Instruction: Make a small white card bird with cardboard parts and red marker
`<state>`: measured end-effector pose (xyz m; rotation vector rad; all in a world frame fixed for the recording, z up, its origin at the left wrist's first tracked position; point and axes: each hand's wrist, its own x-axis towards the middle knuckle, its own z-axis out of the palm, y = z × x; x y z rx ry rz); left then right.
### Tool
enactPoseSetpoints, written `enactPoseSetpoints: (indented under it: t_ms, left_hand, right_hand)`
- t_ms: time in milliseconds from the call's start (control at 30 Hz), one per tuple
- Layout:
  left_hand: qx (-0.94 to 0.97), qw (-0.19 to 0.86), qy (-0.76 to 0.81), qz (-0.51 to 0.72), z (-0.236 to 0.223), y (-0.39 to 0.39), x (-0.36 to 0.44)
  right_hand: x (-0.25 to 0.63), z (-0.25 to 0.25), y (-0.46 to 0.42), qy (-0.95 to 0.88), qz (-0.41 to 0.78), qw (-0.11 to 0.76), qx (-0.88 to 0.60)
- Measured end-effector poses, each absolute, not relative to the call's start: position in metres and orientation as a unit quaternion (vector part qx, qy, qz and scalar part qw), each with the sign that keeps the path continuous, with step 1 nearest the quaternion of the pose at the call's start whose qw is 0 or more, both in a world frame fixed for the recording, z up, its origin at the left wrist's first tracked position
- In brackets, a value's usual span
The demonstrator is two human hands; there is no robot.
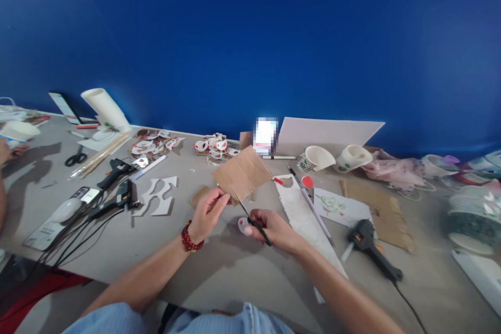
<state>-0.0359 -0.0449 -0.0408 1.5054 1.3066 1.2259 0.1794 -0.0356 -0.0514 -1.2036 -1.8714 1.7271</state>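
My left hand (209,213), with a red bead bracelet at the wrist, pinches the lower left edge of a brown cardboard piece (243,171). Black-handled scissors (254,223) are gripped in my right hand (276,228). Their blades meet the lower edge of the cardboard, close to my left fingertips. Under the scissors lies a small white cutout with a red spot (242,225). A brown scrap (199,196) shows on the table behind my left hand.
Glue guns (117,199) and a power strip (47,232) with cables lie left; another glue gun (371,248) lies right. Bird-like cutouts (215,145), paper cups (354,158), a lit phone (265,135) and a white board (329,133) line the back. Another person's hand (18,151) shows far left.
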Motion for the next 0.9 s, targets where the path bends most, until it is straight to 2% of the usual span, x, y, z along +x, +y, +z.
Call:
enactPoseSetpoints:
  t_ms: [367,900]
  left_hand:
    - [0.588,0.398,0.512,0.484,-0.0378,-0.0450,-0.0349]
    - [0.578,0.402,0.517,0.487,-0.0385,-0.0448,-0.0346]
  right_hand:
    - [0.1786,-0.0434,-0.0372,-0.635,0.636,0.160,-0.409]
    - [0.1783,-0.0462,-0.0342,-0.700,0.547,0.156,-0.432]
